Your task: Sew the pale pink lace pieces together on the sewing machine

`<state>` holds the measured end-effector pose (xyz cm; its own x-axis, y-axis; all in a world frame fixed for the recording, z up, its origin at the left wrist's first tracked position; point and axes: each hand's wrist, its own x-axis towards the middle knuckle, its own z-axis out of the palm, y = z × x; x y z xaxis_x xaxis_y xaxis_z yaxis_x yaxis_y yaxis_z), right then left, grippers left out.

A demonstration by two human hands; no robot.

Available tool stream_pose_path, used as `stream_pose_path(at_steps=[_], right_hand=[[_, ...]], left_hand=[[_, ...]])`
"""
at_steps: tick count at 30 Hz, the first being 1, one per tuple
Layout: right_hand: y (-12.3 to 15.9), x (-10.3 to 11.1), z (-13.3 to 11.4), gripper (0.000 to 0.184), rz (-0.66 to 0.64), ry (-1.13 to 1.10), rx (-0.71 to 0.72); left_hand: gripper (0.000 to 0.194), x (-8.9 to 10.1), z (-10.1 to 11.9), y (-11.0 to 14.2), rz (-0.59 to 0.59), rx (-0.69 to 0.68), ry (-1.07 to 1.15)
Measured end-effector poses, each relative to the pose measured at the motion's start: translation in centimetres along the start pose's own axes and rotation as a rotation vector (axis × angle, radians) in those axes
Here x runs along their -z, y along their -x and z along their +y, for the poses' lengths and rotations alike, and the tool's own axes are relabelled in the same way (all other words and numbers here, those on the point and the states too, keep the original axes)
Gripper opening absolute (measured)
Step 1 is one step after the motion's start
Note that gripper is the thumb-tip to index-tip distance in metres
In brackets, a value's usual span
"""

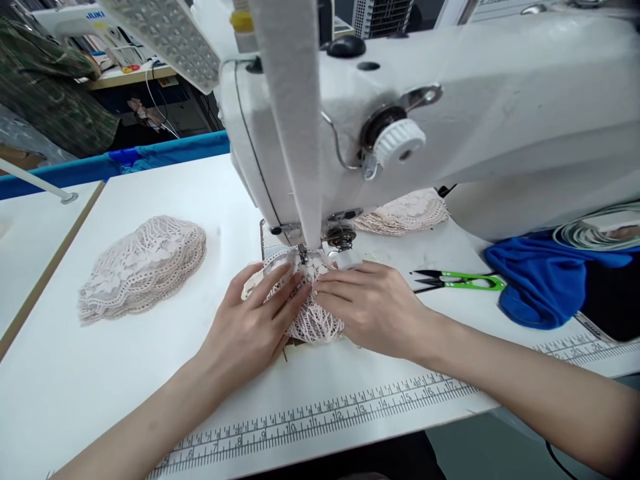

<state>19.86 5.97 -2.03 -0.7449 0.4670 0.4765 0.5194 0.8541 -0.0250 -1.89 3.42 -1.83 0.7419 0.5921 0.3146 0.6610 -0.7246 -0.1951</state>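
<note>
A pale pink lace piece (315, 323) lies under the presser foot (303, 255) of a white sewing machine (270, 153). My left hand (253, 320) rests on the lace from the left, its fingers stretched out and slightly apart near the foot. From the right, my right hand (373, 303) has its fingers together and closed on the lace edge; its thumb is hidden. Both sets of fingertips almost meet in front of the needle area. A stack of similar lace pieces (145, 267) sits to the left, and another lace stack (405, 212) lies behind the machine head.
Green-handled thread snips (460, 280) lie right of my right hand, beside a bundled blue cloth (540, 280). A printed ruler (320, 417) runs along the table's front edge. A person in a plaid sleeve (50, 87) works at another machine at the back left.
</note>
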Motion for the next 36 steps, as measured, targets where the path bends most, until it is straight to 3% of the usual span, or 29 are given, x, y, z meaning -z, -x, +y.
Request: stream_pose_path(at_steps=[14,25,36], right_hand=[[-0.2,-0.1,0.1,0.037,0.073,-0.011,-0.005],[-0.4,-0.4,0.8,0.036,-0.001,0.046,-0.013],[-0.3,-1.1,0.7,0.035,0.084,0.104,0.047]], left_hand=[[0.041,-0.5,-0.4,0.2,0.041,0.03,0.022],[0.04,-0.9,-1.2,-0.3,0.034,0.056,0.008],[0.036,-0.6,-1.0,-0.1,0.112,0.035,0.07]])
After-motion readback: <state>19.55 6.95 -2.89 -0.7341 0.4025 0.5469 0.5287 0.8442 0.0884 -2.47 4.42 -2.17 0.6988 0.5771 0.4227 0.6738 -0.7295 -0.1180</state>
